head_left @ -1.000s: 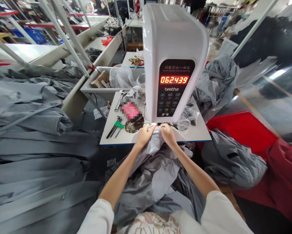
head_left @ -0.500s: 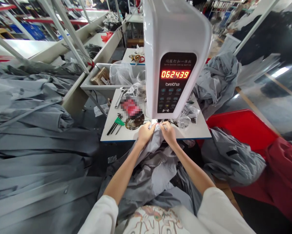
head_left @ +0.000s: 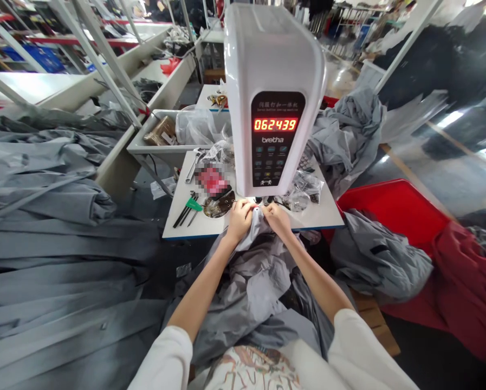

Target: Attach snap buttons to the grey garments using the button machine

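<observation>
My left hand point(head_left: 239, 220) and my right hand point(head_left: 277, 219) both pinch a bunched fold of a grey garment point(head_left: 253, 281), close together at the front of a white worktable point(head_left: 319, 215). The fold rises between them to just below the front of a white bretha button sewing machine point(head_left: 273, 81). Its red display point(head_left: 275, 124) reads 062439. The machine's housing hides the needle area. The rest of the garment hangs over my lap and spreads below my forearms.
Grey garments point(head_left: 51, 244) lie heaped at the left. A red bin point(head_left: 389, 203) at the right holds a grey garment point(head_left: 373, 257), next to dark red cloth point(head_left: 466, 276). Green-handled tools point(head_left: 189, 208), a round dish point(head_left: 219, 206) and clear plastic bags point(head_left: 303, 192) lie on the table.
The view has swung slightly left, shifting the machine and table left in the picture. Both hands stay on the fold, now a little closer together. The display is unchanged.
</observation>
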`<state>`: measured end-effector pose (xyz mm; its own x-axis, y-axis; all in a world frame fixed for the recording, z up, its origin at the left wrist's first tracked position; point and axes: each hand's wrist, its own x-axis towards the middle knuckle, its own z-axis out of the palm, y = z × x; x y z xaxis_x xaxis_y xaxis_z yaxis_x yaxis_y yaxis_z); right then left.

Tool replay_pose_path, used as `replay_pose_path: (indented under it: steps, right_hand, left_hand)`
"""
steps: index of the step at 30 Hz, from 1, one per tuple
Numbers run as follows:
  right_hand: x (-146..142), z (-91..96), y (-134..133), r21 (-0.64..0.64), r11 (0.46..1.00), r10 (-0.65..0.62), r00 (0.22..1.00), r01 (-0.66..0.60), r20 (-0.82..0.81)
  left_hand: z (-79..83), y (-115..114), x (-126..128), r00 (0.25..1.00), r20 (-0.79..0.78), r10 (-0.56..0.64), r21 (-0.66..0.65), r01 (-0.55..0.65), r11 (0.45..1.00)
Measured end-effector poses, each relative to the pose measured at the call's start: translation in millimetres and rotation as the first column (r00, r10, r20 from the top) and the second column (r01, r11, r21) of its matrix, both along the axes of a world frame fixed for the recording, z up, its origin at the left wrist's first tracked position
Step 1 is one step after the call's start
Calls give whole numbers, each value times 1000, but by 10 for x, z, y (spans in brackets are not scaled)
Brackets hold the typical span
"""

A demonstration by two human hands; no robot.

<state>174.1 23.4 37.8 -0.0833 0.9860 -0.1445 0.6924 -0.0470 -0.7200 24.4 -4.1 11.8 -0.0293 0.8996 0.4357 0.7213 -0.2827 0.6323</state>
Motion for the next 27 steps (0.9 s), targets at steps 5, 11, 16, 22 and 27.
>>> replay_pose_path:
  steps: [5, 11, 16, 22, 27]
  right_hand:
    - [5, -27, -60, 170, 985, 8, 994, -26, 106]
    - [269, 115, -115, 479, 864, 118, 987, -157, 112]
    - [856, 182, 99, 555, 831, -95, 993, 39, 72]
    - [1178, 71, 429, 230, 884, 299, 869, -408, 393]
    - [1107, 47, 450, 200, 911, 202, 814, -361, 544]
  left_hand:
    - [7, -31, -22, 998, 47, -52, -30, 54, 998]
    - [-2, -15, -28, 997, 59, -49, -33, 51, 998]
    - [-31, 1, -35, 995, 80, -67, -24, 69, 997]
    - [-15, -3, -30, 995, 82, -58, -37, 61, 997]
    - [-16, -8, -30, 995, 79, -68, -22, 69, 997]
